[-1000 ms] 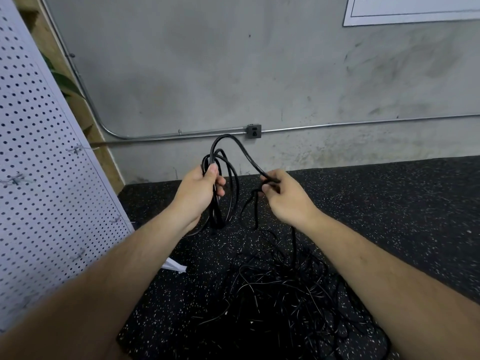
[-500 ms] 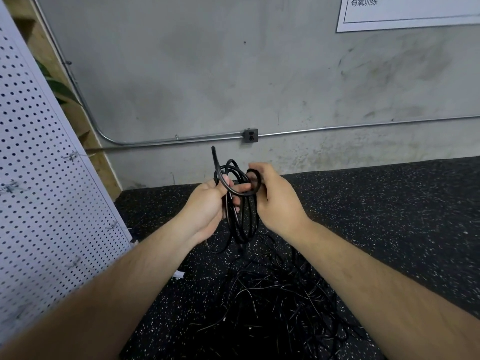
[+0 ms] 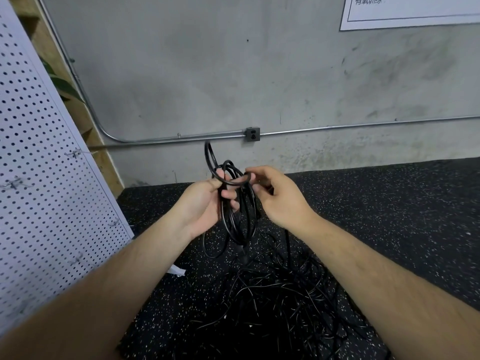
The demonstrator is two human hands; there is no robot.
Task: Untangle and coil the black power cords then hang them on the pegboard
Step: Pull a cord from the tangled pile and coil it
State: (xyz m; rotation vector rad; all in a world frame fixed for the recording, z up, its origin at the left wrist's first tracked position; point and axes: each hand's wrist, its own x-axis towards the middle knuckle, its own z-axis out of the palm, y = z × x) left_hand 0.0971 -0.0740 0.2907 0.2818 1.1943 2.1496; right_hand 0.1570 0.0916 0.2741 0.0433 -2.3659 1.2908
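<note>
Left hand (image 3: 205, 201), right hand (image 3: 280, 198) grip coil (image 3: 225, 219) (tangle (image 3: 272, 294) below).

Speckled black floor (image 3: 389, 216) under tangled cords (image 3: 272, 302).

The left hand (image 3: 205, 201) grips a coil (image 3: 225, 216) of black cord, thumb over its top, fingers curled round the strands. The right hand (image 3: 281, 201), just right of the coil, pinches its top loop. One loop sticks up above the coil. Below the coil a tangled pile (image 3: 280, 307) of cords lies on the speckled floor (image 3: 389, 216). Left of the coil stands a white pegboard (image 3: 52, 190) with hooks; behind the coil an outlet (image 3: 252, 134) sits on a conduit (image 3: 363, 125) along the wall
</note>
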